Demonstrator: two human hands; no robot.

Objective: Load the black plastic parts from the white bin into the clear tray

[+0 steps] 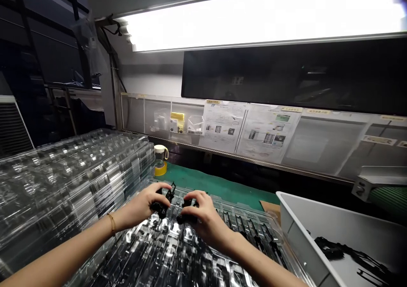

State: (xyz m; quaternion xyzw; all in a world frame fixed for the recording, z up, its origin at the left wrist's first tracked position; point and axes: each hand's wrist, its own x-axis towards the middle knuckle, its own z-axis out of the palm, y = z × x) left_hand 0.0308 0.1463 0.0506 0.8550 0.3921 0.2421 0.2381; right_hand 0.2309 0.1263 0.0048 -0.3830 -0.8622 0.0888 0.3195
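Note:
My left hand (151, 203) is closed around a black plastic part (161, 208), which has a thin bracket-like end sticking up past the fingertips. Beside it, my right hand (202, 213) pinches another black plastic part (185, 217) between thumb and fingers. Both hands hover just over a clear plastic tray (271, 229) with narrow slots. Rows of long black plastic parts (243, 225) lie in the tray's slots to the right of my right hand. The exact shape of each held piece is partly hidden by the fingers.
A tall stack of clear trays (79, 172) stands at left. A white bin (299, 223) with loose black parts (346, 253) is at right. Behind are a lidded bottle (160, 153), a yellow tape roll (160, 168) and a green mat (203, 179). Instruction sheets (225, 128) hang ahead.

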